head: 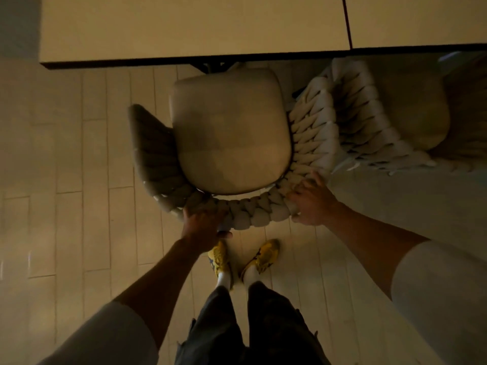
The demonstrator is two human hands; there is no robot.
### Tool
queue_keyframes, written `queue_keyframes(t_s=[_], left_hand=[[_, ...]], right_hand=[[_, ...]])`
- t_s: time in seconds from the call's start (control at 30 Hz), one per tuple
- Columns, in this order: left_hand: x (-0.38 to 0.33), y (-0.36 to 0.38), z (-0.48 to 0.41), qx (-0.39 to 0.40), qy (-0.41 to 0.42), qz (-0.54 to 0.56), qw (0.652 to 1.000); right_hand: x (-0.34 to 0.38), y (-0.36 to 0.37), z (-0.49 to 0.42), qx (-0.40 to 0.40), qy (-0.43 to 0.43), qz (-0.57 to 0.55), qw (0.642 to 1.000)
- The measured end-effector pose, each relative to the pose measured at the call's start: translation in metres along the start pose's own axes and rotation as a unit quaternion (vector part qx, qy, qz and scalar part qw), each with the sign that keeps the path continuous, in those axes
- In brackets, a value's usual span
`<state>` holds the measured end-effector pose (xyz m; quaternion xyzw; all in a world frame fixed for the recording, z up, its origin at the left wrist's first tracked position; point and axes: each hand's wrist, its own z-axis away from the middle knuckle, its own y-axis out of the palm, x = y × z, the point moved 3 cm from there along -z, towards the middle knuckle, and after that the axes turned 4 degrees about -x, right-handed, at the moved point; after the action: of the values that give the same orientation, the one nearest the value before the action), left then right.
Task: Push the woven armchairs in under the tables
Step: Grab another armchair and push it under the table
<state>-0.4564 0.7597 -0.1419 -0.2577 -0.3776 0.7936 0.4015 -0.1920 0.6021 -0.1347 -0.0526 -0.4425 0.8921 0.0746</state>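
Left sleeve (105, 335), lower left of frame, and right sleeve (442, 285), right edge: white, short, forearms bare below. Left hand (200, 222) and right hand (312, 204): bare. Trousers (266, 327), bottom centre: dark, possibly with side pockets; light poor. Socks (224, 279): white. Shoes (264, 255): yellow, dark markings.

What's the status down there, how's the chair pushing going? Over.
Both hands gripping: left hand, right hand on woven armchair back rim. Seat mostly out from table. Close on its right, neighbouring armchair; table base straight ahead.
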Motion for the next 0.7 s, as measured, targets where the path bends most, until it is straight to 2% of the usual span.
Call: queue_keyframes(t_s=[0.1, 0.2, 0.33, 0.4, 0.47, 0.53, 0.6, 0.63, 0.7], left_hand=[[0.009, -0.006, -0.002, 0.016, 0.021, 0.051, 0.998], [0.029, -0.014, -0.003, 0.013, 0.042, 0.117, 0.992], [0.055, -0.027, -0.002, -0.051, 0.064, 0.127, 0.989], [0.069, -0.035, -0.004, -0.078, 0.044, 0.116, 0.989], [0.084, -0.041, -0.006, -0.130, 0.005, 0.153, 0.980], [0.100, -0.046, -0.004, -0.229, -0.074, 0.190, 0.952], [0.108, -0.046, 0.001, -0.301, -0.194, 0.249, 0.900], [0.110, -0.048, 0.003, -0.317, -0.250, 0.291, 0.867], [0.113, -0.041, -0.001, -0.317, -0.312, 0.415, 0.794]], right_hand=[[0.009, 0.001, 0.008, -0.022, 0.014, -0.011, 1.000], [0.013, -0.006, 0.009, 0.004, 0.026, -0.012, 1.000], [0.010, -0.017, 0.009, 0.035, 0.017, -0.035, 0.999], [0.007, -0.026, 0.012, 0.011, 0.016, -0.065, 0.998], [-0.001, -0.035, 0.014, -0.074, 0.052, -0.117, 0.989], [-0.014, -0.041, 0.013, -0.198, 0.139, -0.176, 0.954], [-0.030, -0.039, 0.007, -0.277, 0.254, -0.233, 0.897], [-0.040, -0.034, 0.001, -0.286, 0.316, -0.290, 0.857], [-0.053, -0.025, -0.012, -0.274, 0.419, -0.424, 0.755]])
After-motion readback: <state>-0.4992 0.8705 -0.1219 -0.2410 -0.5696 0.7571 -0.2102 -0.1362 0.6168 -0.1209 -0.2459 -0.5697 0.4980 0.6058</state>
